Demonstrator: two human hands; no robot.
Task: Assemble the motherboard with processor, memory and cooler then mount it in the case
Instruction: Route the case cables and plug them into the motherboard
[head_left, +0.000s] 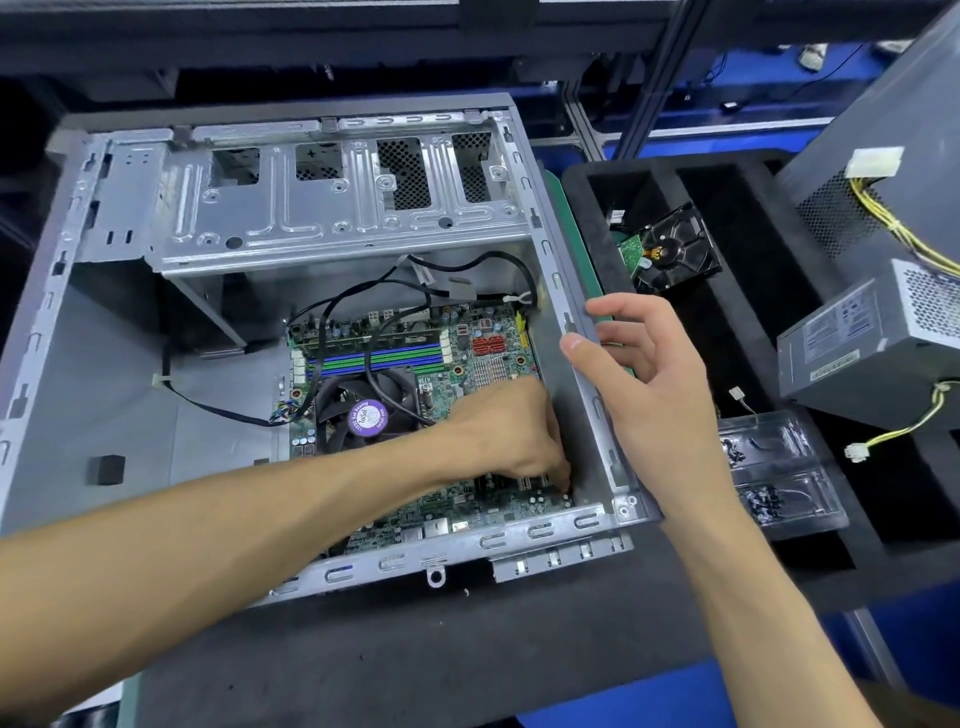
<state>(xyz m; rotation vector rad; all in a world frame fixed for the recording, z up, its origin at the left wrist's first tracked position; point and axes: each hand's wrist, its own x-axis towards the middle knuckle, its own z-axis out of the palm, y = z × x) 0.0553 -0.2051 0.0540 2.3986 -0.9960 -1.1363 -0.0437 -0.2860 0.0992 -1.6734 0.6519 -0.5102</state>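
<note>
The green printed motherboard (467, 364) already lies flat on the floor of the open grey steel computer case (322, 208), toward its near right corner, so the bench part of the job looks done: the black round-bladed cooler fan with a purple hub sticker (367, 415) sits over the processor position, and a long memory stick (363, 340) stands in the slot at the far edge of the blue and green slot bank. The processor itself is hidden under the cooler. What seems left is fixing the board down. The left hand (511, 434) reaches into the near right corner of the board with its fingertips pinched together low against it; the grip is clenched, but whether it holds a screw cannot be told. The right hand (641, 364) rests on the case's right rim, fingers loosely curled and released, grasping nothing. Clear plastic trays of small dark screws (774, 467) wait on the black foam tabletop (415, 654) to the right, near a grey boxed power supply (878, 338).
</note>
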